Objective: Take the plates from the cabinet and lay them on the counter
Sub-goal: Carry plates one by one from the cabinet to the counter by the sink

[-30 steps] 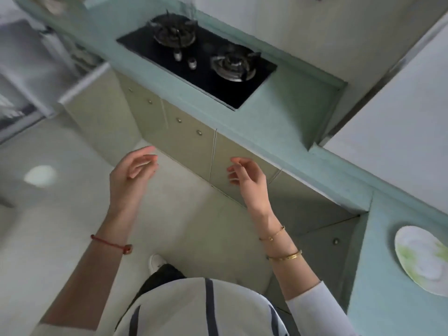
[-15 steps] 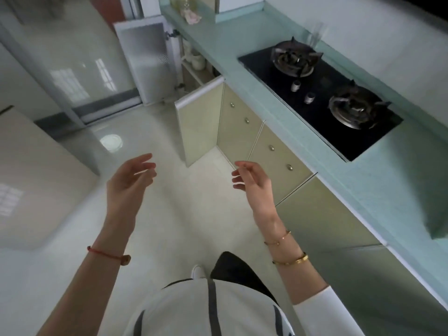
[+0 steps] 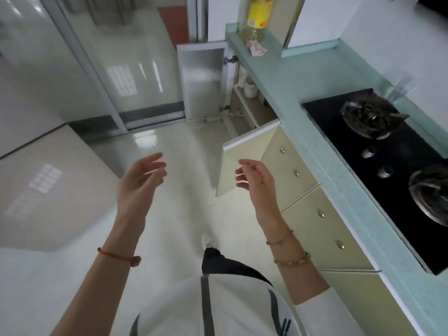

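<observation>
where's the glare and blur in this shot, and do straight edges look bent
Head view: window glare streaks the glass door and pools on the glossy floor; the stove burners are smeared with motion blur, as is the bottle at the top; the wide lens bows the counter edge and tilts the frame; both empty hands, left hand and right hand, stay fairly sharp.

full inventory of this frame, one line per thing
counter: 1, pale green, right side
stove: 1, black, two burners, set in the counter
open cabinet: 1, under the counter's far end, both doors swung out
crockery: white, count unclear, on the cabinet shelf
bottle: 1, yellow label, far end of the counter
glass: 1, clear, behind the stove
drawers: cream, metal knobs, below the stove
left hand: open, empty
right hand: open, empty
</observation>
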